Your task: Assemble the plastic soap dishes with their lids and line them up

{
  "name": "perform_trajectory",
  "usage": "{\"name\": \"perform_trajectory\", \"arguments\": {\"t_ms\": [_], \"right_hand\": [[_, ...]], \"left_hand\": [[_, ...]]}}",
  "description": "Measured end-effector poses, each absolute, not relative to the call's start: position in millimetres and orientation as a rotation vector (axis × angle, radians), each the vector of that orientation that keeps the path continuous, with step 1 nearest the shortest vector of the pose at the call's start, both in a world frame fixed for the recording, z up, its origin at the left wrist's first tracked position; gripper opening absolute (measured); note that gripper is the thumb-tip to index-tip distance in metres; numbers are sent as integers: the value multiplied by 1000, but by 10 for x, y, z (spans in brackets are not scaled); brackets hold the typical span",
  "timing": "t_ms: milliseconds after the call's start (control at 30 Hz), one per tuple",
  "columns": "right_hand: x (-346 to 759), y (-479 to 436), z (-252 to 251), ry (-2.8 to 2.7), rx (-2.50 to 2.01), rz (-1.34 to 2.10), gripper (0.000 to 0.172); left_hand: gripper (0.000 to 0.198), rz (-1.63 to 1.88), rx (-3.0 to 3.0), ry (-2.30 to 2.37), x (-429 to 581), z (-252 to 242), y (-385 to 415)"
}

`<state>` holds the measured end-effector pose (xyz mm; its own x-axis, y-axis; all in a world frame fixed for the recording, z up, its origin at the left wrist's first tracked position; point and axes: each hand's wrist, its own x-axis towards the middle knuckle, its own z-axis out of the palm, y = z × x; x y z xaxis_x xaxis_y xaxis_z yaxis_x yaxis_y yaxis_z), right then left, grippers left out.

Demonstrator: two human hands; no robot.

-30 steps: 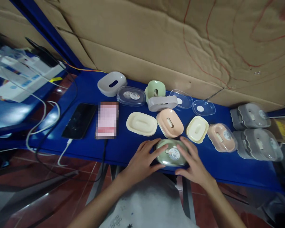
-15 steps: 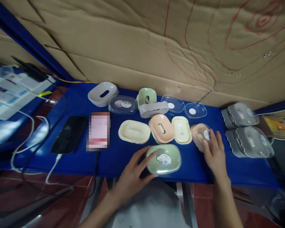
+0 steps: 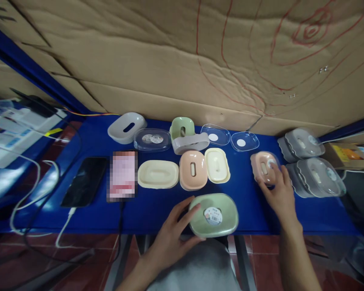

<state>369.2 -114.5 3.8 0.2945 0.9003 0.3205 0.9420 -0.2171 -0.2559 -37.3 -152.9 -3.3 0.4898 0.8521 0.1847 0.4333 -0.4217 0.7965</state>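
My left hand (image 3: 178, 228) grips the left side of a green soap box (image 3: 197, 222) with a clear lid and round label, at the table's front edge. My right hand (image 3: 279, 194) is closed around a pink soap box (image 3: 257, 161) with a label, beside the grey boxes; its fingers cover the lower right part. Between the hands and further back lie a cream oval tray (image 3: 158, 173), a peach soap dish (image 3: 200, 173) with a slot, and a cream liner (image 3: 217, 165).
Lidded grey soap boxes (image 3: 324, 178) stand at the right. At the back are a grey dish (image 3: 118, 131), a green dish (image 3: 176, 126) and clear lids (image 3: 244, 141). Phones (image 3: 84, 182) with cables lie left. A cardboard wall (image 3: 157, 60) rises behind the blue table (image 3: 160, 206).
My right hand has shifted the pink soap box rightwards, away from the cream liner and towards the grey boxes. My left hand has brought the green box slightly nearer and to the right.
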Motion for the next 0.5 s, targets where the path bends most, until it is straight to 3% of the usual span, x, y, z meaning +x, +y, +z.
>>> {"name": "perform_trajectory", "arguments": {"t_ms": [200, 367, 500], "right_hand": [[4178, -550, 27, -1712, -2144, -416, 76], [4173, -184, 102, -1788, -2060, -362, 80], [3859, -515, 368, -1919, -1838, -123, 69]], "left_hand": [[82, 773, 2105, 982, -256, -53, -1571], [93, 750, 2124, 994, -179, -65, -1597], [94, 763, 2081, 1026, -120, -91, -1595]]}}
